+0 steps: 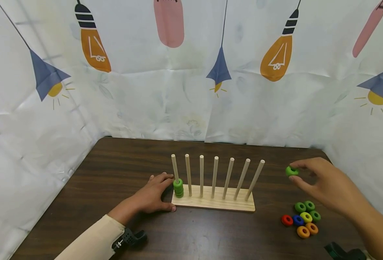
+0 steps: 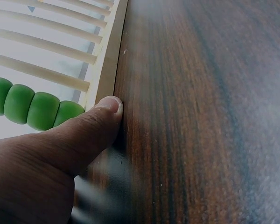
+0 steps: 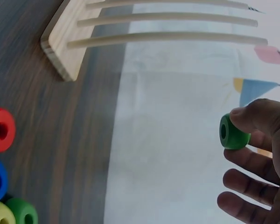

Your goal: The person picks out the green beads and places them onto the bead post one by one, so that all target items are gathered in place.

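A wooden peg board (image 1: 212,201) with a row of upright pegs stands on the table. Several green beads (image 1: 178,188) are stacked on its leftmost peg. My left hand (image 1: 154,195) holds the board's left end, thumb against the front edge; in the left wrist view the thumb (image 2: 100,116) presses the base beside the green beads. Off to the right and above the table, my right hand (image 1: 332,186) pinches a green bead (image 1: 291,171) between thumb and forefinger. The right wrist view shows this bead (image 3: 233,133) with its hole facing left and the other fingers spread loosely.
Loose beads lie at the right of the brown table (image 1: 123,162): a red bead (image 1: 287,220), a blue bead (image 1: 297,220), a yellow bead (image 1: 302,214), two orange ones (image 1: 303,235) and three green ones (image 1: 300,207). Behind the table hangs a patterned white cloth (image 1: 185,101).
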`<move>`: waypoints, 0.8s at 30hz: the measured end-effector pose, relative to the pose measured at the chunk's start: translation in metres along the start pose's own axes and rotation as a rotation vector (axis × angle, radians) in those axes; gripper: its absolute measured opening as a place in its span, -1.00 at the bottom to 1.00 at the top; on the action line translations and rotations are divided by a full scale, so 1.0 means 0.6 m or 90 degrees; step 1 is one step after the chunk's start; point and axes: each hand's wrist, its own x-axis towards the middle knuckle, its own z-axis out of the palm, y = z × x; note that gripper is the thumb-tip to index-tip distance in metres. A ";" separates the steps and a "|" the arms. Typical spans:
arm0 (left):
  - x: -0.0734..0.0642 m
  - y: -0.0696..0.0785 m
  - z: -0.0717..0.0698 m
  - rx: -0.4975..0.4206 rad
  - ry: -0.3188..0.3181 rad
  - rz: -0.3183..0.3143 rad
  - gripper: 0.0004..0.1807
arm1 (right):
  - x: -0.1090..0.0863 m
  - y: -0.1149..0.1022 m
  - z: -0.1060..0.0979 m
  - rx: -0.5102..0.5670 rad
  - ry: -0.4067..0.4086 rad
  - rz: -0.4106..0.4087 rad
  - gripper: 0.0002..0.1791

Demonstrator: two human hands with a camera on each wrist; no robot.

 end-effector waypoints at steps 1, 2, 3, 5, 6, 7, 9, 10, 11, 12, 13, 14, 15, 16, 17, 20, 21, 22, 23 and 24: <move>0.000 0.001 0.000 0.000 0.001 0.001 0.02 | 0.002 -0.003 -0.001 0.000 0.003 -0.002 -0.61; 0.000 0.001 -0.001 0.000 0.002 0.002 0.02 | 0.004 -0.007 -0.003 0.001 0.006 -0.006 -0.61; 0.000 0.001 0.000 0.000 0.002 0.003 0.02 | 0.005 -0.011 -0.004 -0.001 0.012 -0.011 -0.60; 0.000 -0.002 0.001 0.002 0.002 0.005 0.02 | 0.010 -0.017 -0.005 -0.002 0.024 -0.022 -0.60; 0.001 -0.002 0.002 0.002 0.003 0.005 0.01 | 0.012 -0.020 -0.006 -0.003 0.032 -0.032 -0.59; 0.001 -0.003 0.003 0.002 0.003 0.005 0.01 | 0.015 -0.023 -0.007 -0.003 0.039 -0.041 -0.59; 0.001 -0.004 0.004 -0.001 0.005 0.008 0.01 | 0.020 -0.028 -0.008 -0.002 0.055 -0.065 -0.58; 0.001 -0.005 0.004 -0.001 0.006 0.008 0.01 | 0.023 -0.031 -0.009 -0.001 0.063 -0.076 -0.57; 0.001 -0.005 0.005 -0.003 0.010 0.012 0.01 | 0.025 -0.034 -0.011 0.000 0.070 -0.085 -0.57; 0.001 -0.004 0.005 -0.006 0.013 0.015 0.01 | 0.027 -0.037 -0.012 0.002 0.075 -0.094 -0.57; 0.001 -0.005 0.005 -0.007 0.016 0.018 0.01 | 0.029 -0.040 -0.014 0.005 0.079 -0.098 -0.56; 0.000 -0.005 0.006 -0.012 0.020 0.025 0.00 | 0.031 -0.043 -0.015 0.009 0.082 -0.103 -0.56; 0.000 -0.006 0.006 -0.015 0.024 0.028 0.00 | 0.033 -0.046 -0.016 0.013 0.086 -0.107 -0.56; 0.000 -0.006 0.007 -0.018 0.026 0.032 0.00 | 0.035 -0.049 -0.017 0.017 0.089 -0.108 -0.56; -0.001 -0.006 0.007 -0.021 0.028 0.035 0.00 | 0.036 -0.052 -0.018 0.019 0.093 -0.109 -0.55; -0.001 -0.007 0.006 -0.022 0.023 0.032 -0.01 | 0.042 -0.060 -0.020 0.024 0.101 -0.113 -0.54; 0.000 -0.006 0.005 -0.018 0.018 0.026 -0.01 | 0.044 -0.062 -0.021 0.025 0.103 -0.113 -0.54; 0.000 -0.006 0.005 -0.018 0.015 0.023 -0.01 | 0.047 -0.064 -0.022 0.025 0.105 -0.114 -0.54; 0.000 -0.006 0.004 -0.017 0.016 0.024 -0.01 | 0.049 -0.066 -0.023 0.025 0.106 -0.115 -0.53; 0.000 -0.006 0.004 -0.017 0.015 0.023 -0.01 | 0.051 -0.068 -0.023 0.027 0.108 -0.121 -0.53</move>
